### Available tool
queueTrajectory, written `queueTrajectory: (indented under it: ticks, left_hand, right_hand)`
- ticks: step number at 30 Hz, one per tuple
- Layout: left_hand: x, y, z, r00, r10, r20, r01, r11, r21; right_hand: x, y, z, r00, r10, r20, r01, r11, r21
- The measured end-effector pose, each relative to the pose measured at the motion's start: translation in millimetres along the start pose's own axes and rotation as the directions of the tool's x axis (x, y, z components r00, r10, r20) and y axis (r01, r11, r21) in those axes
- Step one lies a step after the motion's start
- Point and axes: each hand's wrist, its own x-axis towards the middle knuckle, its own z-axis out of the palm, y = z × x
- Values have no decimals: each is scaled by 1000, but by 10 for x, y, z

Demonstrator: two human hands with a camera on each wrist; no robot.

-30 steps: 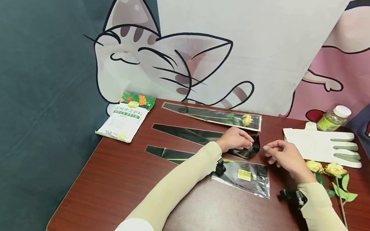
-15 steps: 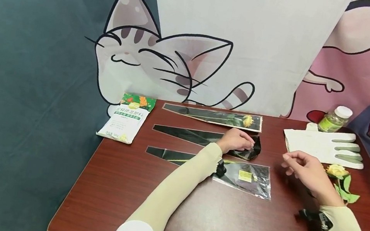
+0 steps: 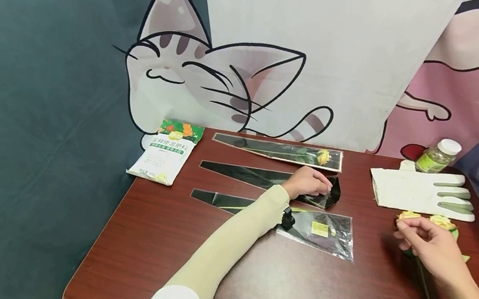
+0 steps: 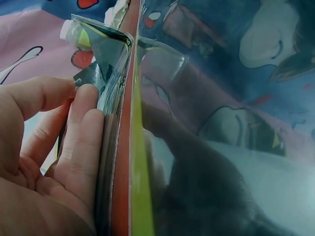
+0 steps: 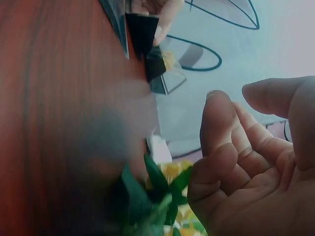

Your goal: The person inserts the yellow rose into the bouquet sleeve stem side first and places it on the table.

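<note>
My left hand (image 3: pixel 308 183) pinches the upper film at the mouth of the middle flower sleeve (image 3: pixel 241 172), a long dark tapered one. In the left wrist view, thumb and fingertips meet on the clear film (image 4: pixel 106 64), which stands up off the table. My right hand (image 3: pixel 439 251) hovers over the yellow roses (image 3: pixel 441 221) at the right, its fingers loosely bent and nothing between them. Green leaves (image 5: pixel 157 189) lie just below that hand in the right wrist view; the rose stems are mostly hidden behind it and the wrist.
Behind the middle sleeve lies another sleeve (image 3: pixel 275 150) with a yellow rose inside. A front sleeve (image 3: pixel 332 237) with a yellow label lies nearer. A white fertilizer bag (image 3: pixel 166 155) is at left; a white glove (image 3: pixel 402 188) and a lidded jar (image 3: pixel 438 158) are at right.
My right hand has moved right, away from the sleeve mouth to over the yellow roses. My left hand stays pinching the middle sleeve.
</note>
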Motion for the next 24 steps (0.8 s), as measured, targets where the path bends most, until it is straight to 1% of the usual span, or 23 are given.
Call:
queueTrajectory:
  ticks: [3, 6, 11, 13, 15, 21, 24]
  left_hand:
    - [8, 2, -8, 1000, 9, 8, -9, 1000, 0]
    - [6, -2, -4, 1000, 15, 10, -15, 1000, 0]
    - [-1, -11, 10, 1000, 4, 16, -4, 1000, 3]
    - [-3, -10, 11, 1000, -2, 21, 2, 1000, 4]
    - [-1, -3, 9, 1000, 1, 25, -1, 1000, 7]
    - [2, 17, -4, 1000, 11, 21, -11, 1000, 4]
    - [-2, 7, -2, 1000, 1, 18, -1, 1000, 3]
  right_hand:
    - [-91, 49, -44, 1000, -8, -22, 8, 1000, -12]
    - [-179, 118, -77, 999, 5, -51, -6, 1000, -26]
    - [-331, 244, -152, 993, 82, -80, -86, 995, -50]
    - [-401, 295, -188, 990, 117, -80, -122, 991, -62]
    - [-467, 349, -226, 988, 134, -76, -140, 987, -73]
    - [-631, 493, -302, 985, 159, -66, -164, 983, -80]
    - [-684, 541, -315, 974, 223, -39, -226, 965, -136]
